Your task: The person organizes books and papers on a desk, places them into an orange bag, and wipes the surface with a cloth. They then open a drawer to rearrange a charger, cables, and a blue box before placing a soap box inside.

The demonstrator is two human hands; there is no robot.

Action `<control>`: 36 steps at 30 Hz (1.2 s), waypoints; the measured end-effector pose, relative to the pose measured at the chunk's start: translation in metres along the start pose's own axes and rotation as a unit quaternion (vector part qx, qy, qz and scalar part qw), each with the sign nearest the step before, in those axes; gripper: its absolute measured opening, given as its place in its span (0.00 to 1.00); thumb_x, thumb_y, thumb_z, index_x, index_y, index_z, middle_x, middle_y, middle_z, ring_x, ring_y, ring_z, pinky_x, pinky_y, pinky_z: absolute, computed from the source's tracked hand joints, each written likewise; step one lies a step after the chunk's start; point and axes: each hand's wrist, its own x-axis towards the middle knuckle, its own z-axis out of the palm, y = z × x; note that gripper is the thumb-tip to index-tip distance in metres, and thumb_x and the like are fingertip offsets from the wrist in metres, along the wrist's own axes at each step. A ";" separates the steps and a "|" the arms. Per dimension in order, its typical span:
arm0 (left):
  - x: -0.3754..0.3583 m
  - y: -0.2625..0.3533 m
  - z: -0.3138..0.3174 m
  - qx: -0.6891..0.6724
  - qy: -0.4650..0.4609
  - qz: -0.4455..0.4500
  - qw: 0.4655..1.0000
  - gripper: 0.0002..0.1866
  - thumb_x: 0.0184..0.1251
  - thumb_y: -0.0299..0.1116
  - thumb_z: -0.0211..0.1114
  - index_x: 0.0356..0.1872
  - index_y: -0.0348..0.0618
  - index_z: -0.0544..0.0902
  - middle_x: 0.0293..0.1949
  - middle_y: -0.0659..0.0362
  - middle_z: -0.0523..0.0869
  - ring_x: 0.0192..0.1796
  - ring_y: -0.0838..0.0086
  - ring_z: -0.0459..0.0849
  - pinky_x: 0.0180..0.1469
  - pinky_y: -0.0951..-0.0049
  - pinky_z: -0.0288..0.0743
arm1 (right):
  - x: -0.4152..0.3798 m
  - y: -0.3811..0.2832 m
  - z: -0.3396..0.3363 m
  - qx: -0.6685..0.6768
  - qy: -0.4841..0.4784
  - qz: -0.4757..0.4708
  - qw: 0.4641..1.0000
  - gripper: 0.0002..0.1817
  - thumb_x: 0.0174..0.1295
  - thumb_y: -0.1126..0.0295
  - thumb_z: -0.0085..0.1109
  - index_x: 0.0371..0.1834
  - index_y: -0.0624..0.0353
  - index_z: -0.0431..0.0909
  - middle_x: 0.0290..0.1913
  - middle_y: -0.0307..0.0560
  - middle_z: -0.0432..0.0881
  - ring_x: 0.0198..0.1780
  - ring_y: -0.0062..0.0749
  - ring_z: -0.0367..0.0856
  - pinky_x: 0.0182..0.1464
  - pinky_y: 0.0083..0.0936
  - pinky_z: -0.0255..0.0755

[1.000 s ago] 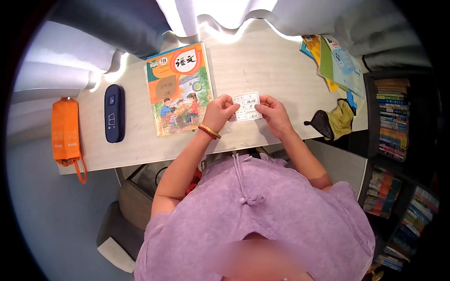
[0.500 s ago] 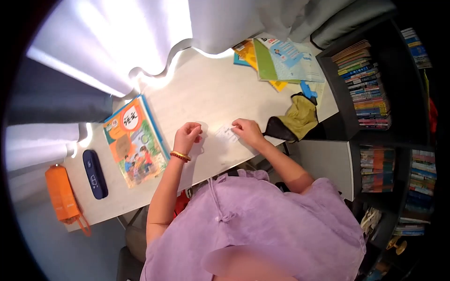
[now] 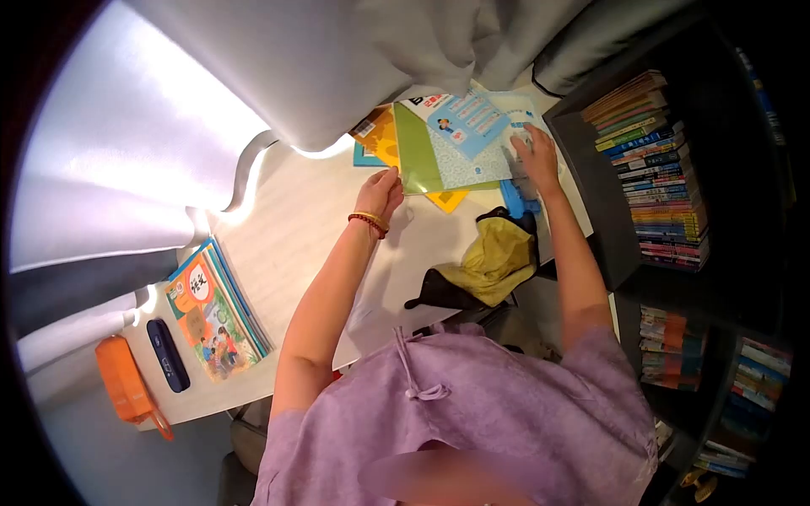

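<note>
My left hand (image 3: 380, 196), with a bracelet at the wrist, has its fingers curled together beside the left edge of a green folder (image 3: 417, 160). Whether it pinches anything is hidden. Thumb and fingers apart, my right hand (image 3: 537, 158) reaches over the right side of the paper pile. A blue-and-white printed booklet (image 3: 472, 126) and a pale patterned sheet (image 3: 464, 169) lie on the folder. Orange-yellow books (image 3: 377, 135) show from beneath. Close below my right hand are a blue object (image 3: 518, 199) and a yellow-and-black cloth pouch (image 3: 494, 260).
At the left of the desk (image 3: 295, 223) lie stacked textbooks (image 3: 215, 316), a dark blue case (image 3: 168, 354) and an orange pouch (image 3: 126, 379). A curtain (image 3: 354, 59) hangs along the back. Packed bookshelves (image 3: 666, 198) stand at the right.
Both hands have moved away from a small pale paper near the desk's front, up to the folder and papers. My right hand has opened. The camera view has shifted.
</note>
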 end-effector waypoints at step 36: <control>-0.218 -0.039 -0.201 0.318 0.324 0.206 0.867 0.18 0.59 0.35 0.61 0.46 0.33 0.73 0.34 0.58 0.80 0.35 0.79 0.78 0.37 0.80 0.72 | -0.217 -0.290 0.123 0.195 -0.328 -0.210 0.900 0.15 0.46 0.67 0.61 0.38 0.57 0.75 0.30 0.47 0.77 0.36 0.43 0.75 0.40 0.34 0.69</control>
